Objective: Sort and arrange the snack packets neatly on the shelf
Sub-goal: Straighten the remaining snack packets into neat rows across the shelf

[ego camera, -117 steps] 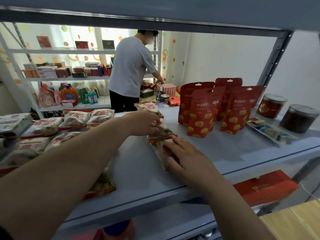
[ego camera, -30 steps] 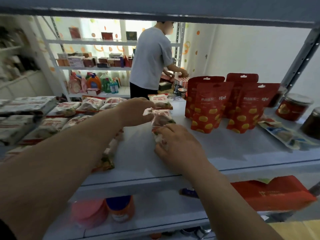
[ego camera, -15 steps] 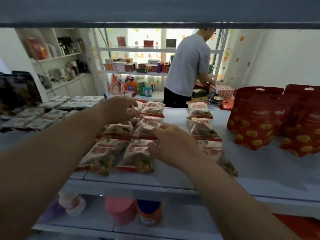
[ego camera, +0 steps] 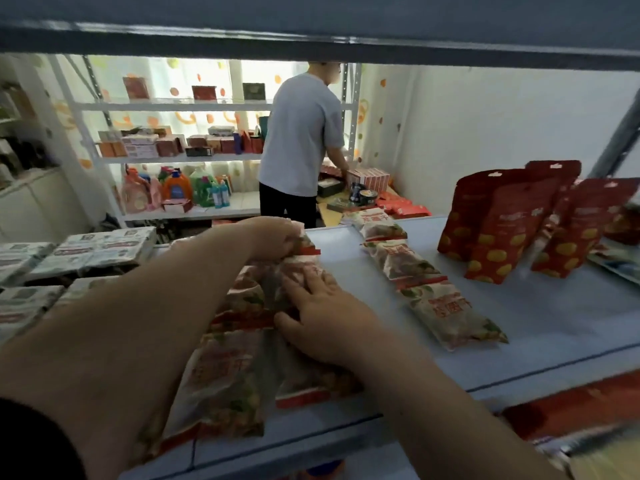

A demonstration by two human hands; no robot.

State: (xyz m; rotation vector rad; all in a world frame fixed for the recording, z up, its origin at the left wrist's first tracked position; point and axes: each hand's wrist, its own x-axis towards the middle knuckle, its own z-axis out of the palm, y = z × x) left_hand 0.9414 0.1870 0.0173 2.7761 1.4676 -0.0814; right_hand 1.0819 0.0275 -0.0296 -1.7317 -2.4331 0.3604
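Observation:
Several clear snack packets with red lettering lie on the pale blue shelf. One row of three packets runs front to back in the middle. A second group of packets lies to its left, under my arms. My left hand reaches to the back of that group and grips the far packet by its edge. My right hand lies flat with spread fingers on a middle packet of the same group.
Red stand-up pouches stand at the right rear of the shelf. Wrapped white packs are stacked at the left. A person in a grey shirt works at a white rack behind. A red box sits on the shelf below.
My view has swung back to the right. My left hand has reached further back to the far packet, and my right hand has slid forward onto the middle packet.

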